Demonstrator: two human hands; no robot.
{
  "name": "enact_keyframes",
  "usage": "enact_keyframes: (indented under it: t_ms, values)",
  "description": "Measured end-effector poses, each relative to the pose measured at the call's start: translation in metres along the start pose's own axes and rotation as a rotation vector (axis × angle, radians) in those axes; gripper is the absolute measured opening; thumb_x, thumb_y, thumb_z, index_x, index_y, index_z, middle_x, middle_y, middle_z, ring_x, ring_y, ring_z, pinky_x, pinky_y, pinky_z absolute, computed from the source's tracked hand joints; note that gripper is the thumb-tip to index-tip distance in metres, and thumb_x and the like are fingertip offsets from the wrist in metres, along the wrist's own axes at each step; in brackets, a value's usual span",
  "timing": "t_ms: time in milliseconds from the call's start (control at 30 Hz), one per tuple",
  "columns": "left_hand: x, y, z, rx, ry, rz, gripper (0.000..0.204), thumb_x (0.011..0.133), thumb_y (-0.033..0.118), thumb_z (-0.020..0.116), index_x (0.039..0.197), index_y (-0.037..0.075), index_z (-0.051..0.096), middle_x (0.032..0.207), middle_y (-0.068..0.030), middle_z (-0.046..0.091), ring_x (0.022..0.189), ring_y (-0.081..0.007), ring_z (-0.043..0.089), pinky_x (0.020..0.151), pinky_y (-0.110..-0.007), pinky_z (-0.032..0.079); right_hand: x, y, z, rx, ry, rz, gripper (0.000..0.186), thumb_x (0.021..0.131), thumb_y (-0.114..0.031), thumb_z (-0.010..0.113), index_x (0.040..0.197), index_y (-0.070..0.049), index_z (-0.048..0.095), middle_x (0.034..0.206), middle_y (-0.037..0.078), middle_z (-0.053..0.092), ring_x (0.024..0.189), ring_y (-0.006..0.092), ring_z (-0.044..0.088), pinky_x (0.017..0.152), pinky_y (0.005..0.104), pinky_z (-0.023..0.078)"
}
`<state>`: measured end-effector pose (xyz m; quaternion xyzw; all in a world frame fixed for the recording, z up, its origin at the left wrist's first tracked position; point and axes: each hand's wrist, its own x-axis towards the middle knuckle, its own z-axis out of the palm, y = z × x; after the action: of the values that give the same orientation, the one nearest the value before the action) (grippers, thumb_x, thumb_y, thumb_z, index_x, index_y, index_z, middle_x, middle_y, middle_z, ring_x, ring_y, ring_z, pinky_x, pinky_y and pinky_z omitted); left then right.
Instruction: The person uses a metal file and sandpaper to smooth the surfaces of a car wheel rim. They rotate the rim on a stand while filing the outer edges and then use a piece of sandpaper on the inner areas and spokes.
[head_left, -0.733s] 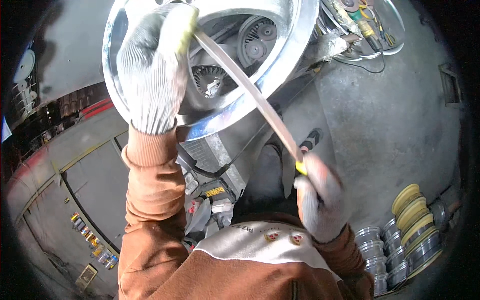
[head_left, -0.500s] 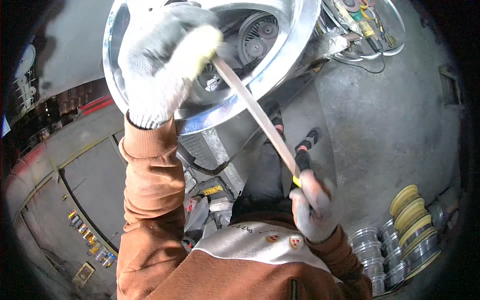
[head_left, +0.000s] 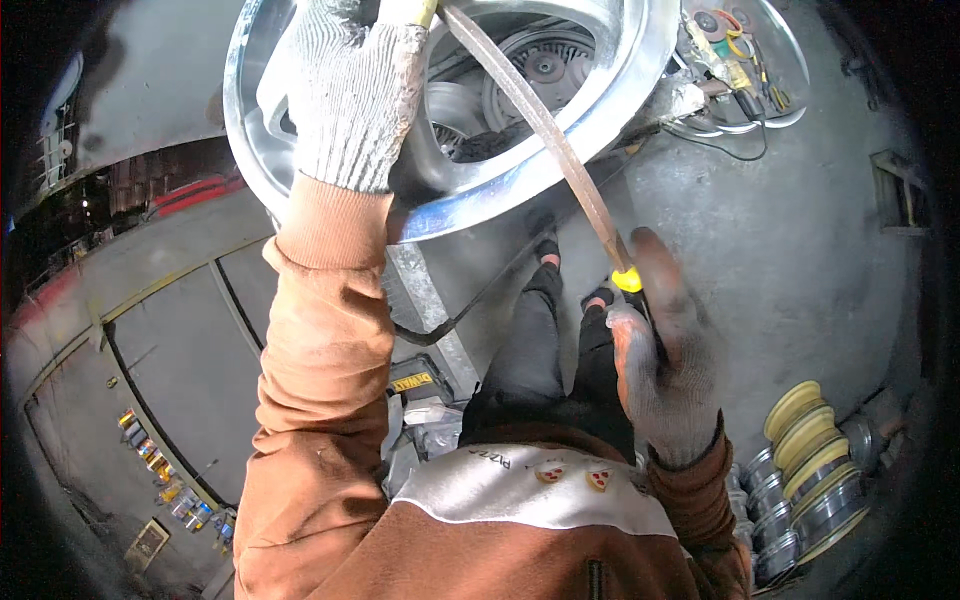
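A large polished metal wheel rim (head_left: 480, 195) fills the upper middle, its spoke openings showing round slotted parts behind it. Across its near lip slants a long flat file (head_left: 545, 125) with a yellow and black handle. My right hand (head_left: 680, 360), in a dark-smeared grey glove, is closed round that handle, thumb and forefinger pointing up along it. On the wheel's face my left hand (head_left: 355, 100), in a grey-white knit glove, grips the file's far end. A yellowish piece covers that end by the fingers; the fingertips are partly hidden beyond the upper edge.
Upper right, a clear tray (head_left: 797, 108) holds hand tools and a corded tool. Stacked wheel rims (head_left: 815, 440) stand at the lower right. Between my left arm and legs lie a dark tool case (head_left: 415, 378) and plastic bags. Small bottles (head_left: 165, 465) line the far left.
My right hand has moved up and slightly right with the file handle. The left hand sits higher and further right, no longer blurred. The whole view has shifted a little.
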<state>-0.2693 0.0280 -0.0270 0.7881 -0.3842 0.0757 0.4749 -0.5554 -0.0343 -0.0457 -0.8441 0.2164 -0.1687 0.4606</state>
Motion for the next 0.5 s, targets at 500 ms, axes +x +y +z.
enact_keyframes:
  t_ms: [500]
  values:
    - [-0.002, 0.029, 0.005, 0.026, -0.069, -0.121, 0.016, 0.094, 0.015, 0.072, 0.094, -0.002, 0.072, 0.08, -0.0041, 0.069, 0.075, -0.0101, 0.06, 0.067, -0.025, 0.047, -0.025, -0.007, 0.004, 0.026, -0.073, 0.006, 0.055, 0.088, -0.002, 0.073, 0.14, -0.007, 0.057, 0.101, 0.02, 0.069, 0.083, 0.0367, 0.072, 0.071, 0.0413, 0.059]
